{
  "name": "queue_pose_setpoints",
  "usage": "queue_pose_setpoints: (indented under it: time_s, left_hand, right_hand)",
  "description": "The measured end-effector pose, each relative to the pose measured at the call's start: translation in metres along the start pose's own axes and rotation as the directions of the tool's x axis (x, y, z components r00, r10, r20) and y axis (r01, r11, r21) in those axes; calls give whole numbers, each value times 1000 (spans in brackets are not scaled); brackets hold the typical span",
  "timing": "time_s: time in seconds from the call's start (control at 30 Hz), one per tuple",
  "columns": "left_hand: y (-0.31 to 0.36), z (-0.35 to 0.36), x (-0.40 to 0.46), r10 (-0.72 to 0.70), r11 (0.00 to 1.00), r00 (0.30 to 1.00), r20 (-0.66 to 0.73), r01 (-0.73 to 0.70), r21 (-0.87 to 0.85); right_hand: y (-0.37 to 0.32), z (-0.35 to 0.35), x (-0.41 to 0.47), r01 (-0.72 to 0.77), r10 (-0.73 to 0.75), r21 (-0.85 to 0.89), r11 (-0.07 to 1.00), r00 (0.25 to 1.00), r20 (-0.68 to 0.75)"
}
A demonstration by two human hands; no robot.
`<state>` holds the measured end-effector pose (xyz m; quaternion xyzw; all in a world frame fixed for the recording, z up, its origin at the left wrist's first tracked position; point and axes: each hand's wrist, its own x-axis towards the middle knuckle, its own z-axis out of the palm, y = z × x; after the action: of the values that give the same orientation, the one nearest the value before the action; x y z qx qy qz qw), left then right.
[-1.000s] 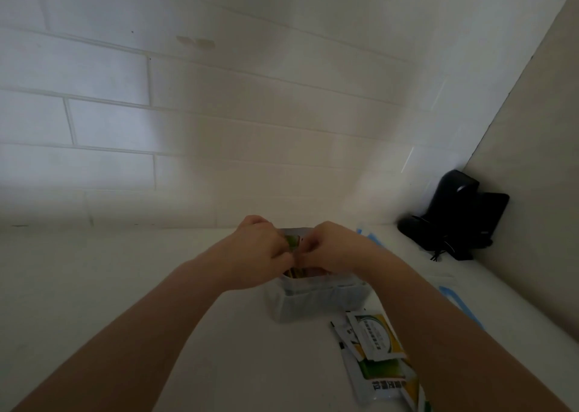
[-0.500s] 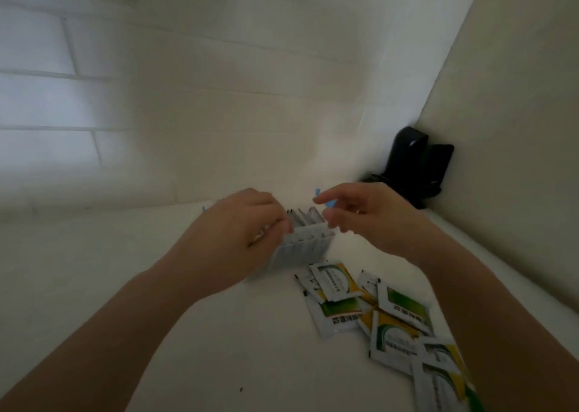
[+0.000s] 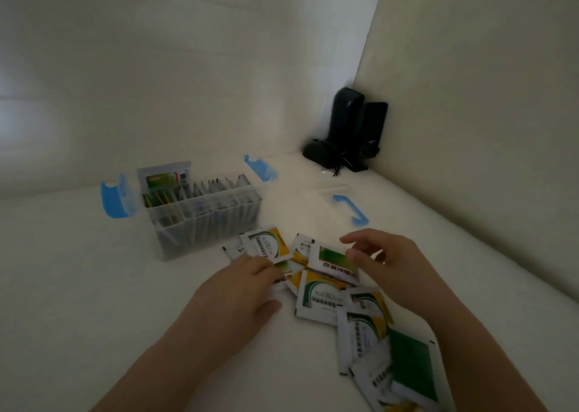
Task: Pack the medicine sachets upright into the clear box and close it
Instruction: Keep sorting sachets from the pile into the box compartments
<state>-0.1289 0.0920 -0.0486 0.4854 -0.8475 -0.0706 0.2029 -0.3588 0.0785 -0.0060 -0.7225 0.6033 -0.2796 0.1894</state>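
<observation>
Although neither hand has a sachet lifted yet, the lines below run from the grip outward.

Right grip: right hand (image 3: 391,264) hovers with fingers spread and curled, empty, thumb tip at the edge of a green-faced sachet (image 3: 336,259); actual contact cannot be told.

Left grip: left hand (image 3: 241,289) lies palm-down, fingers loosely bent over the near-left edge of the pile, pinching nothing that shows.

Under and between the grips: loose sachets (image 3: 322,295) lie flat and overlapping on the counter (image 3: 78,302), trailing back toward the person's right.

Ahead-left of the grips: clear box (image 3: 203,220) stands open, just beside the pile's far edge.

Progress: a row of sachets (image 3: 216,187) stands upright inside, one at the left end riding taller; judged roughly half done, with the loose pile and the closing left.

Beyond the right grip: clear lid (image 3: 336,197) with blue handle lies apart on the counter.

Materials: sachets look thin, glossy, square-cornered, white with green and yellow print; box ribbed translucent plastic with blue end latches (image 3: 116,200); counter matte white.

Far corner: black device (image 3: 347,133), idle.
</observation>
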Motion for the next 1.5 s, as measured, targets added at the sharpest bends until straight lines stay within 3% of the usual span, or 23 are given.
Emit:
queue_pose_setpoints:
  time_s: [0.23,0.43,0.63,0.7,0.77,0.87,1.0,1.1,1.23,1.3,1.37,1.5]
  left_hand:
    - [-14,-6,0,122,979,992,-4,-120,168]
    - [-27,-27,-20,143,989,975,168,-135,-55]
    - [-28,-27,-20,-56,987,988,147,76,-139]
    - [-20,-21,-19,-96,973,986,138,123,-198]
    - [-11,-17,-19,-220,963,948,229,249,-108]
    - [-8,-9,-16,-271,962,932,239,267,53]
    - [-6,-13,-16,-277,942,927,254,314,-119]
    - [-8,-18,-16,-394,778,894,215,449,-439]
    - [-9,-20,-10,-506,352,838,206,418,-837]
    - [-9,-18,-7,-531,121,806,261,377,-918]
    - [-13,-18,-3,-550,-44,777,307,340,-939]
    - [-19,-22,-2,-543,-190,779,314,250,-949]
  right_hand:
    - [14,-22,-11,-142,198,-192,971,928,317]
    - [15,-3,-4,-146,177,-142,979,957,231]
    - [10,14,-2,-62,90,-129,990,970,225]
    - [7,19,-3,-10,39,-139,990,978,203]
    - [6,23,-3,48,-17,-175,983,984,175]
    - [6,26,-3,124,-118,-192,973,992,42]
    - [-7,25,-4,237,-270,-153,959,926,-265]
    - [-29,26,-14,370,-374,-85,925,850,-370]
    - [-43,44,-24,503,-496,-70,862,806,-323]
    - [-43,56,-23,552,-562,-115,826,787,-254]
    - [-42,63,-22,580,-596,-138,803,772,-222]
    - [-41,64,-20,615,-659,-243,750,729,-186]
